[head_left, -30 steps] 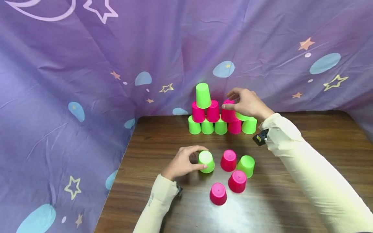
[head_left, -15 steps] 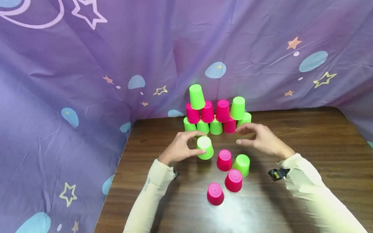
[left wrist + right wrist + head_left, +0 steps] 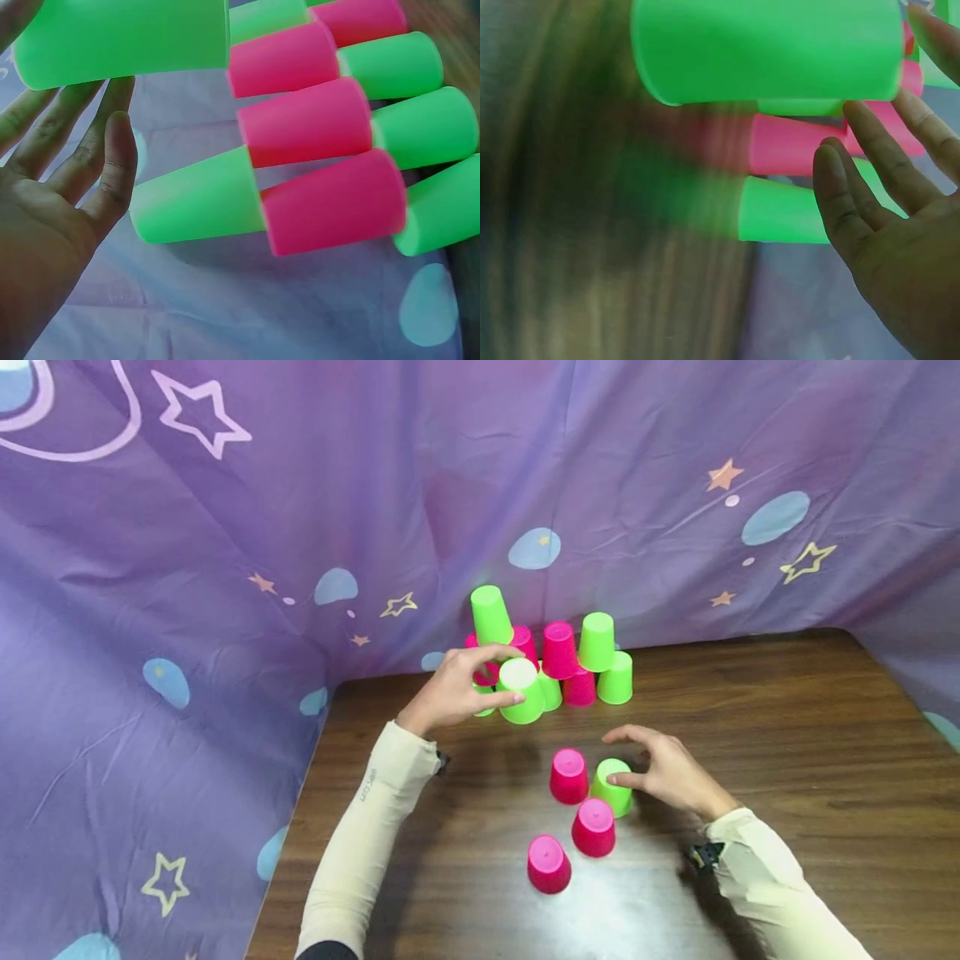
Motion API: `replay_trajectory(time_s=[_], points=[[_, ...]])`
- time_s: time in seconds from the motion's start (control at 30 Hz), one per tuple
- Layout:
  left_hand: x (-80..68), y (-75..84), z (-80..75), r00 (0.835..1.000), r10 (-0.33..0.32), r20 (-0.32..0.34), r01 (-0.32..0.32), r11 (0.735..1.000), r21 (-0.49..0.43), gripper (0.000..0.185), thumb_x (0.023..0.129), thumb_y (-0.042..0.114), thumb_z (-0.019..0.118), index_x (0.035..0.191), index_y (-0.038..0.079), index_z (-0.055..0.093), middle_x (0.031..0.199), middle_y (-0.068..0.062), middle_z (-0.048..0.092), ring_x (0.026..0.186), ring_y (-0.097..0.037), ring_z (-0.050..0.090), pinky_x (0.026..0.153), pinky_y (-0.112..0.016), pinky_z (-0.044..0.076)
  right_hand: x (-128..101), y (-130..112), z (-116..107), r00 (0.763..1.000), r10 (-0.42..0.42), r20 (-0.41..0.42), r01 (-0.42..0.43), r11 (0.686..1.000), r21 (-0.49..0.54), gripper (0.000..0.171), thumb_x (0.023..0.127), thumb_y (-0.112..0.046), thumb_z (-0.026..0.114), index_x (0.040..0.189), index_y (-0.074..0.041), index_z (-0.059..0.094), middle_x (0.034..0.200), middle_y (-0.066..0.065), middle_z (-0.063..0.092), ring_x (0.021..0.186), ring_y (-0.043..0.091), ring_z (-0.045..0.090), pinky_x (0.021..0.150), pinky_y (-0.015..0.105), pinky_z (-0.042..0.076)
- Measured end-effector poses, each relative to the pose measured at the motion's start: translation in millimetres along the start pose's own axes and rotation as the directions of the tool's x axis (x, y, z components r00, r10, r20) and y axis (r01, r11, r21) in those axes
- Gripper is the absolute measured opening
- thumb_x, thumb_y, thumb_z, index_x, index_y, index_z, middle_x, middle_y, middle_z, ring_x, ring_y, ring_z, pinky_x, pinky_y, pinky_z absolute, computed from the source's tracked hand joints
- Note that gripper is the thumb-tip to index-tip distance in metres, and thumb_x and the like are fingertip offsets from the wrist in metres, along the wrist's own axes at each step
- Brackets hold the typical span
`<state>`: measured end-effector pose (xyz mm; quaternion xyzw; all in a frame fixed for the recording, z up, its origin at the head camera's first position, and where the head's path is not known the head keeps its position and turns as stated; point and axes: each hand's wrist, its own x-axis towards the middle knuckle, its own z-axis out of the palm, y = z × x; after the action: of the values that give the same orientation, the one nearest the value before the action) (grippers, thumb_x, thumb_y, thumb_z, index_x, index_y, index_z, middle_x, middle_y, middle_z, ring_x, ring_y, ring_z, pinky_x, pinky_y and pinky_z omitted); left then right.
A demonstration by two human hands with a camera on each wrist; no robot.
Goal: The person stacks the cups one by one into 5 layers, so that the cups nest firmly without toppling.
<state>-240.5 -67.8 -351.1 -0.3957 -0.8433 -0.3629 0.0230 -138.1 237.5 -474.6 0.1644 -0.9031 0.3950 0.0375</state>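
Here my left hand (image 3: 457,689) grips an upturned green cup (image 3: 521,691), fingers over its far side and thumb on the near side, holding it up off the tabletop (image 3: 787,752) just in front of the left end of the cup pyramid (image 3: 558,652). In the left wrist view that cup (image 3: 124,37) sits against my fingertips with the stacked pink and green cups right beyond it. My right hand (image 3: 663,768) is low, near the front, fingers curved around the right side of a second green cup (image 3: 611,787) that stands upside down on the wood; the fingers touch it, though I cannot tell how firm the grasp is. Just left of that cup stands a pink cup (image 3: 567,775), touching or nearly so. Nearer to me are two more pink ones, one (image 3: 593,827) close behind the green cup and another (image 3: 547,863) nearest and further left. The pyramid stands at the far edge against the purple curtain (image 3: 225,568) with stars and blue blobs, its base a row of green and pink cups, pink and green above, and one green cup (image 3: 490,614) on top at the left.
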Motion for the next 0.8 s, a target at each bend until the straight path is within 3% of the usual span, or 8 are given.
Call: replay_trajectory(time_s=[0.2,0.33,0.4,0.63,0.8], points=[[16.4,2.7,-8.0,1.0,0.01,-0.016,-0.011,0.999,-0.05,0.051,0.08,0.02,0.085,0.126,0.009,0.066,0.117,-0.006,0.073,0.099,-0.019,0.067,0.086,-0.037,0.06,-4,5,8,1.0,0.017,-0.004,-0.017,1.0,0.014,0.048,0.077,-0.023,0.087,0.119,-0.012,0.067,0.119,0.01,0.073,0.094,0.02,0.064,0.079,0.03,0.052],[27.2,2.3,-12.4,1.0,0.027,-0.016,-0.028,0.999,-0.034,0.049,0.081,0.021,0.084,0.125,0.009,0.067,0.113,-0.006,0.074,0.101,-0.018,0.068,0.086,-0.034,0.06,-5,7,9,1.0,0.02,0.013,-0.02,1.0,0.019,0.05,0.077,-0.026,0.087,0.12,-0.013,0.067,0.118,0.008,0.073,0.1,0.019,0.064,0.083,0.034,0.053],[33.2,2.8,-15.5,0.999,0.026,-0.018,-0.027,0.999,-0.023,0.048,0.081,0.021,0.084,0.125,0.009,0.066,0.112,-0.006,0.074,0.101,-0.019,0.069,0.086,-0.035,0.06,-6,6,9,1.0,0.016,0.026,-0.016,0.999,0.032,0.05,0.077,-0.026,0.088,0.12,-0.012,0.067,0.115,0.007,0.073,0.094,0.016,0.064,0.08,0.033,0.054],[61.7,4.8,-27.4,0.999,-0.037,0.014,0.036,0.999,0.03,0.046,0.086,0.025,0.08,0.126,0.011,0.064,0.115,-0.006,0.073,0.105,-0.019,0.066,0.089,-0.037,0.058,-10,5,12,0.997,-0.072,-0.025,0.072,0.997,0.029,0.042,0.074,-0.021,0.089,0.111,-0.012,0.071,0.108,0.002,0.074,0.095,0.008,0.064,0.081,0.033,0.055],[80.8,7.8,-34.4,0.996,-0.077,0.041,0.075,0.996,0.05,0.045,0.086,0.026,0.08,0.124,0.011,0.064,0.113,-0.006,0.073,0.102,-0.017,0.065,0.09,-0.037,0.057,-13,7,16,0.995,-0.089,-0.049,0.09,0.995,0.029,0.037,0.074,-0.019,0.088,0.107,-0.01,0.073,0.105,0.0,0.074,0.097,0.004,0.063,0.083,0.032,0.056]])
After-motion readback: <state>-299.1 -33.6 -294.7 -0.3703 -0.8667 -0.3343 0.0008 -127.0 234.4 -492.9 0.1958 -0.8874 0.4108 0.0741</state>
